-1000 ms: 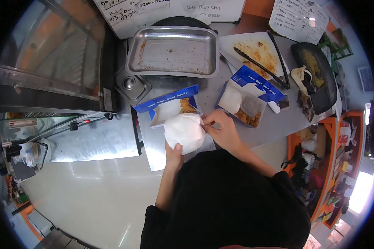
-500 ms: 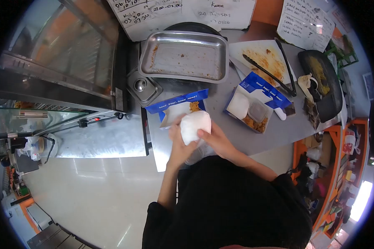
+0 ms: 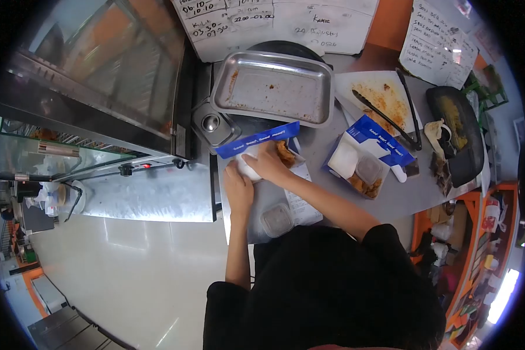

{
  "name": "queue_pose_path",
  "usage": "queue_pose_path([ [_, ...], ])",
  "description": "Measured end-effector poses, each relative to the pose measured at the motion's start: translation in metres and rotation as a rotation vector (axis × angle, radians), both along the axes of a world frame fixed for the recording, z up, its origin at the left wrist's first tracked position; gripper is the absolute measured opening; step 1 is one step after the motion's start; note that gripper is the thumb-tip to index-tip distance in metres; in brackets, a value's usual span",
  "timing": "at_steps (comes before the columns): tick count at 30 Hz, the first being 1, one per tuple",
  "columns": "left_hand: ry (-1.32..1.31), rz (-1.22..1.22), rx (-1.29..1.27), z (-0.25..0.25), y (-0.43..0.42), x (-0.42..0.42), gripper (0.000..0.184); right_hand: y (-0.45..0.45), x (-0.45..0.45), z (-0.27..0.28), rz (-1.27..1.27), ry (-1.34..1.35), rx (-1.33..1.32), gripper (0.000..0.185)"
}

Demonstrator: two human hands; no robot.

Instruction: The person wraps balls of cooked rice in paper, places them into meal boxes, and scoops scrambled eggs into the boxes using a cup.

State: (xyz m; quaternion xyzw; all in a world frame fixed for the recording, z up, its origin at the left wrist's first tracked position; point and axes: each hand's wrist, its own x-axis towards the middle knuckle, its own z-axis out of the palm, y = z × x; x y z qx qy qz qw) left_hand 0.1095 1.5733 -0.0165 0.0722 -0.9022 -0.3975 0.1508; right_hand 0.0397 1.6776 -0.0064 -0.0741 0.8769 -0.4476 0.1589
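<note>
At the bench's (image 3: 402, 195) left edge, one open blue box (image 3: 256, 142), seemingly part-filled: at its front, one white bundle (image 3: 249, 170) under fingers of left hand (image 3: 239, 185) and right hand (image 3: 271, 163), cannot tell if clamped; alongside, fried food (image 3: 284, 154); near the front-left corner, one clear tub (image 3: 277, 220), not yet boxed; rightward, one second box (image 3: 388, 149), apparently full, unclosed: another bundle (image 3: 344, 159), another tub (image 3: 369, 169), more fried food (image 3: 361, 187)

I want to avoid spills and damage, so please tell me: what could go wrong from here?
With the left hand and right hand on the white bundle at the left blue box, pressing hard might crush the box or the fried food. The small clear container sits close to the person's body; leaning might bump it.
</note>
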Motion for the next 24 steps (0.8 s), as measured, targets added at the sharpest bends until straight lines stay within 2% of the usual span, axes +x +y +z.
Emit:
queue_pose_path([
  [2, 0.012, 0.006, 0.003, 0.001, 0.001, 0.004, 0.04, -0.007, -0.001, -0.005, 0.048, -0.024, 0.065, 0.053],
  [5, 0.004, -0.014, 0.058, 0.004, -0.001, 0.002, 0.039, -0.018, -0.004, -0.044, -0.062, 0.092, 0.022, 0.05],
  [8, -0.033, -0.031, 0.037, 0.012, -0.001, 0.006, 0.038, 0.0, 0.008, -0.004, 0.028, 0.473, 0.404, 0.046],
  [10, -0.031, -0.034, 0.019, 0.01, -0.004, 0.003, 0.036, 0.014, 0.021, 0.019, 0.077, 0.607, 0.256, 0.047],
  [11, 0.011, -0.009, -0.125, 0.01, -0.004, 0.003, 0.035, 0.023, 0.028, 0.029, 0.11, 0.678, 0.183, 0.049],
  [13, 0.094, 0.05, -0.409, 0.014, -0.004, 0.005, 0.033, 0.044, 0.051, 0.043, 0.501, 0.477, 0.146, 0.043],
  [15, 0.15, 0.031, -0.414, 0.032, 0.0, 0.002, 0.032, 0.054, 0.086, 0.05, 0.716, 0.247, 0.251, 0.042],
  [16, 0.176, 0.016, -0.417, 0.037, 0.002, 0.002, 0.031, 0.058, 0.095, 0.048, 0.714, 0.293, 0.254, 0.045],
  [18, 0.024, -0.279, -0.231, 0.035, -0.005, -0.009, 0.033, 0.065, 0.11, 0.038, 0.708, 0.374, 0.257, 0.05],
  [19, -0.048, -0.418, -0.137, 0.036, -0.007, -0.017, 0.033, 0.066, 0.112, 0.035, 0.754, 0.327, 0.253, 0.052],
  [21, -0.004, -0.434, -0.294, 0.042, -0.002, -0.025, 0.036, 0.065, 0.111, 0.035, 0.853, 0.237, 0.242, 0.058],
  [23, 0.026, -0.458, -0.416, 0.043, -0.005, -0.03, 0.039, 0.068, 0.094, 0.044, 0.784, -0.163, 0.165, 0.057],
  [24, 0.032, -0.474, -0.455, 0.035, -0.007, -0.032, 0.04, 0.075, 0.085, 0.043, 0.705, -0.252, 0.09, 0.058],
])
